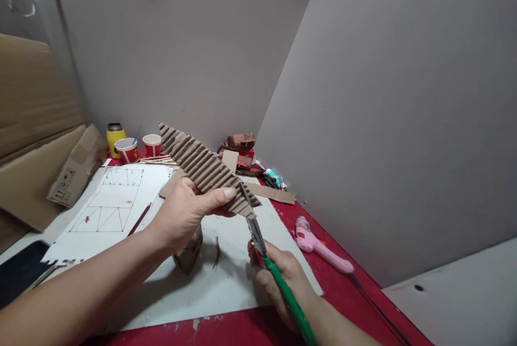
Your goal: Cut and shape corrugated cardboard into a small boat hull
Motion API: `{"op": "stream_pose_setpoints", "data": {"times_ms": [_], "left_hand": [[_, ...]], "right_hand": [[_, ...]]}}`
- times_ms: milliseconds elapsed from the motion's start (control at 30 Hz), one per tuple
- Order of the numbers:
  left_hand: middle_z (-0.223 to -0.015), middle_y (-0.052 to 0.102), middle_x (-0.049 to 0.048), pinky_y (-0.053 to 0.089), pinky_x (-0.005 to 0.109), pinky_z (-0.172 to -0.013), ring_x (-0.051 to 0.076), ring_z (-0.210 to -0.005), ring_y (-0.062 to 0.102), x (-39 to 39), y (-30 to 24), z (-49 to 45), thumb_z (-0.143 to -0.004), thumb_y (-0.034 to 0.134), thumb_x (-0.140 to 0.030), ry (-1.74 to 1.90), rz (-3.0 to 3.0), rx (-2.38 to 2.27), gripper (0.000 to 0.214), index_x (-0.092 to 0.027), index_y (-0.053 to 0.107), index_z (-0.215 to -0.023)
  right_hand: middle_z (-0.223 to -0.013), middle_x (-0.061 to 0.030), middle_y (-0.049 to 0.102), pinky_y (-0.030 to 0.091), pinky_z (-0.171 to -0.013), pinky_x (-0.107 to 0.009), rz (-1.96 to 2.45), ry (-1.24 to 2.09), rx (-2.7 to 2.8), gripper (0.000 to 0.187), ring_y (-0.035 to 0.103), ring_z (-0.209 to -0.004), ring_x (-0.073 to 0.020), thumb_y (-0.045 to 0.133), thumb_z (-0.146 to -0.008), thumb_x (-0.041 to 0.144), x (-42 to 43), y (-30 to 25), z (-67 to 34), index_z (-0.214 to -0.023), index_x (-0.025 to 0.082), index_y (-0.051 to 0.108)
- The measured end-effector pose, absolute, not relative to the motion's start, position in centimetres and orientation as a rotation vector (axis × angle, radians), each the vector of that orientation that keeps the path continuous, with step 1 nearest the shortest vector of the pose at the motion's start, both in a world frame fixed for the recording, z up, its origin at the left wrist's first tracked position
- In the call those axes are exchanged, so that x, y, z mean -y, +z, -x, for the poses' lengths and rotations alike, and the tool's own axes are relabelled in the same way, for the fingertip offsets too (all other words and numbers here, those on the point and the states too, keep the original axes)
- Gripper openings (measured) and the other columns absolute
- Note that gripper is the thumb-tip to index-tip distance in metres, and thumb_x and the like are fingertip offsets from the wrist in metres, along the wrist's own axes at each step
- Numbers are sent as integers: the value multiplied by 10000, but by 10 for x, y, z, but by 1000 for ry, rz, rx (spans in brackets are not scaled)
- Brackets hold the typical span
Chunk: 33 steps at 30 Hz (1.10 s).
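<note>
My left hand (189,209) pinches a leaf-shaped piece of corrugated cardboard (202,166) between thumb and fingers, its ridges facing up. In my right hand (288,281) are scissors with a green handle (287,292). Their blades (251,222) straddle the lower right end of the cardboard, close to my left thumb. Below my left hand, a folded brown cardboard piece (189,254) sits on the white sheet (238,270), partly hidden by the wrist. A thin brown scrap (217,252) lies beside it.
A pink glue gun (319,246) with a cord lies at right on the red tablecloth (343,292). A paper with drawn trusses (115,200), a pencil (140,218) and a dark tablet-like object (20,268) are left. Paper cups (152,145), a yellow bottle (116,139) and cardboard sheets (36,174) stand behind.
</note>
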<state>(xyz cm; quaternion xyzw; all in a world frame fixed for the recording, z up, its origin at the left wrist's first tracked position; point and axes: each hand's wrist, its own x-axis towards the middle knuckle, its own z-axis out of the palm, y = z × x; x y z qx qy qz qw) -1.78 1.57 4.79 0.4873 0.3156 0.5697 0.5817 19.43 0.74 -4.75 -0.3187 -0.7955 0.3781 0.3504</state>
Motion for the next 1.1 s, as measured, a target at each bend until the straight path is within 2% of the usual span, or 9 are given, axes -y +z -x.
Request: {"op": "stream_pose_setpoints", "data": {"times_ms": [233,533,900,1100], "left_hand": [[-843,698,62,561,276,-692,160,-763,672,-11,50,15,-751,759,-269,1303,-1063,-695,213,-115,671,-869],[-834,689,56,561,321,-718,176,-772,661,-17,48,18,-758,756,-290,1325,-1134,-737,201,-132,669,-845],[-795,667,53,542,296,-689,157,-721,636,-17,44,18,-743,764,-301,1267,-1155,-745,223,-121,674,-839],[-809,685,37,538,283,-705,155,-748,643,-17,55,28,-743,763,-278,1271,-1242,-775,178,-135,680,-810]], "right_hand": [[-606,62,312,232,-483,-244,766,1007,2003,384,269,-533,-103,513,-913,547,-4,-52,-194,-766,197,460],[-638,48,336,262,-519,-250,867,912,2100,445,294,-579,-119,474,-891,624,-12,-43,-196,-778,195,446],[-603,56,320,253,-480,-241,880,945,2088,435,287,-540,-109,474,-902,604,-14,-44,-201,-751,197,450],[-617,45,371,281,-498,-244,863,931,2128,433,323,-555,-113,498,-885,614,-16,-40,-202,-801,189,493]]}}
